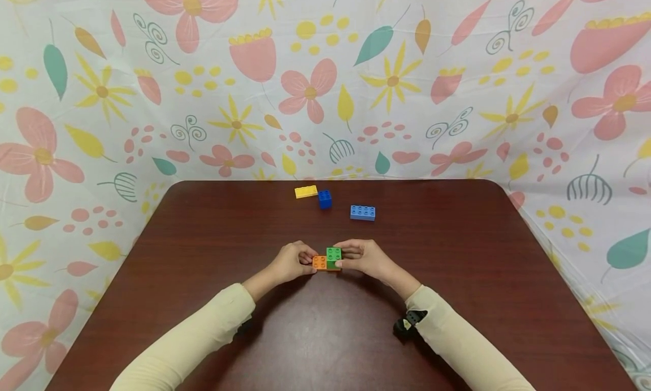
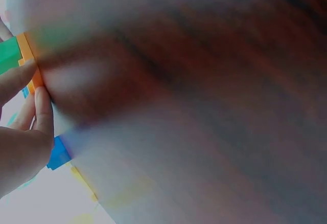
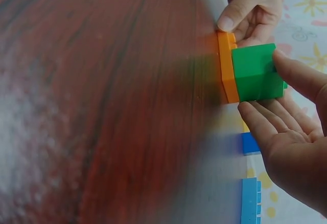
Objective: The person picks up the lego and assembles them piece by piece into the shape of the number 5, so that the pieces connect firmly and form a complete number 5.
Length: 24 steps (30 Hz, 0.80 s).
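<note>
Green block (image 1: 333, 255) on orange plate (image 1: 319, 262), pinched from both ends

Both hands are busy around the middle of the bench (image 1: 229, 221). The left hand (image 1: 293, 262) pinches the left end of the orange plate, thumb on the near side and fingers on the far side. The right hand (image 1: 367, 259) grips the green block the same way, thumb near, fingers far. The hands come in from opposite sides and are apart, with the two pieces between them.

The green block sits over the right end of the plate, which leaves four orange studs bare on the left. In the right wrist view its underside looks flush with the plate, though whether it is pressed fully home I cannot tell. Nor can I tell whether the plate rests on the bench or is just above it.

The split grip makes sense, I judge: one hand steadies the plate while the other governs the block, and holding near and far sides leaves the studs on top uncovered and in sight.

Beyond the hands, toward the far edge, lie a yellow plate (image 1: 306, 192), a blue block (image 1: 324, 199) just right of it, and a light blue brick (image 1: 363, 213) farther right and a little nearer. They are probably set there to be within reach yet out of the hands' way.
</note>
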### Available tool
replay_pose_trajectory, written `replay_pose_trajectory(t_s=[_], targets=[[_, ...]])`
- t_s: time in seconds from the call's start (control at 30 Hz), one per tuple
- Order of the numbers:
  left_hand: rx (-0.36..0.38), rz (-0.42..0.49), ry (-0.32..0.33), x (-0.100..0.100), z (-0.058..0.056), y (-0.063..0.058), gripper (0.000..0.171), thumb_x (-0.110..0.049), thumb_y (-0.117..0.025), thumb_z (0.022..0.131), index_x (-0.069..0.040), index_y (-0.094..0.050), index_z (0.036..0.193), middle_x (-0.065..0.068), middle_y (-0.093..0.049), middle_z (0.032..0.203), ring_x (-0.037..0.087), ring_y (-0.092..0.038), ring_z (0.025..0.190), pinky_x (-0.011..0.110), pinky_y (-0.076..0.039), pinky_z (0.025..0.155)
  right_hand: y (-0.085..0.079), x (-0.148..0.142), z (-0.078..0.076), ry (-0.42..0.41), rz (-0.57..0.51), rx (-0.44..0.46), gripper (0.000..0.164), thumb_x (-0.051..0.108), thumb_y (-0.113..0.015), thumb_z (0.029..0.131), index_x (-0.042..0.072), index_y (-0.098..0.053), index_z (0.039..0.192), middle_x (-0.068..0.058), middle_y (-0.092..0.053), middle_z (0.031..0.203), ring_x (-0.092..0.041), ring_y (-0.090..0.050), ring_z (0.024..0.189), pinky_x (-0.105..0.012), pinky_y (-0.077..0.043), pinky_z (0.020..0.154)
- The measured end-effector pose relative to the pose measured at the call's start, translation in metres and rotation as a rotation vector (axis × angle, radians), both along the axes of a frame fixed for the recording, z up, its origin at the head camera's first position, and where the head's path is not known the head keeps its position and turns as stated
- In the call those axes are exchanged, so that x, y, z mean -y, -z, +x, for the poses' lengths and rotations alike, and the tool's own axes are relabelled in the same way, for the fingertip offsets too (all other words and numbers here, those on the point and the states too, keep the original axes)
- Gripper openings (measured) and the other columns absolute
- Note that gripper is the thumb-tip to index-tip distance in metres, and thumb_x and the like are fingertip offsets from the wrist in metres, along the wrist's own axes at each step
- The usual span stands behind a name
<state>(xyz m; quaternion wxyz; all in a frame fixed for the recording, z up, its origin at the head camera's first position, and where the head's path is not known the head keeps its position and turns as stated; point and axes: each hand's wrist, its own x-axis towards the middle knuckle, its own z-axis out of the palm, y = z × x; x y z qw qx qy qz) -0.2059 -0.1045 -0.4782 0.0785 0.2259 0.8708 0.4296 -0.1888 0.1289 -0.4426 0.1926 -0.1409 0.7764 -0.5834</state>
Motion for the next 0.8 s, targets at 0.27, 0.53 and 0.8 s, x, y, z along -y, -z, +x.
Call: replay_pose_trajectory(t_s=[0.27,0.53,0.8], targets=[[0.026,0.008,0.002,0.000,-0.002,-0.004,0.028,0.007,-0.080,0.071,0.007,-0.069,0.097,0.013,-0.058,0.089,0.022,-0.063,0.079,0.019,-0.054,0.068,0.012,0.000,-0.004,0.027,-0.020,0.039,0.041,0.005,-0.069,0.088,-0.001,-0.060,0.127,-0.021,-0.063,0.122,-0.035,-0.053,0.122,-0.037,-0.054,0.087],[0.039,0.002,0.017,-0.001,-0.003,-0.005,0.028,0.008,-0.080,0.071,0.007,-0.068,0.096,0.013,-0.057,0.089,0.021,-0.062,0.079,0.018,-0.052,0.067,0.027,-0.001,-0.009,0.055,-0.031,0.044,0.042,0.012,-0.073,0.086,0.003,-0.062,0.125,-0.017,-0.064,0.120,-0.031,-0.056,0.120,-0.035,-0.054,0.086],[0.065,-0.034,0.029,-0.001,-0.005,-0.007,0.029,0.006,-0.080,0.071,0.006,-0.068,0.097,0.011,-0.057,0.088,0.020,-0.060,0.078,0.021,-0.053,0.067,0.028,-0.003,-0.009,0.053,-0.034,0.055,0.043,0.011,-0.073,0.086,0.003,-0.062,0.126,-0.018,-0.064,0.121,-0.032,-0.056,0.120,-0.037,-0.054,0.086]])
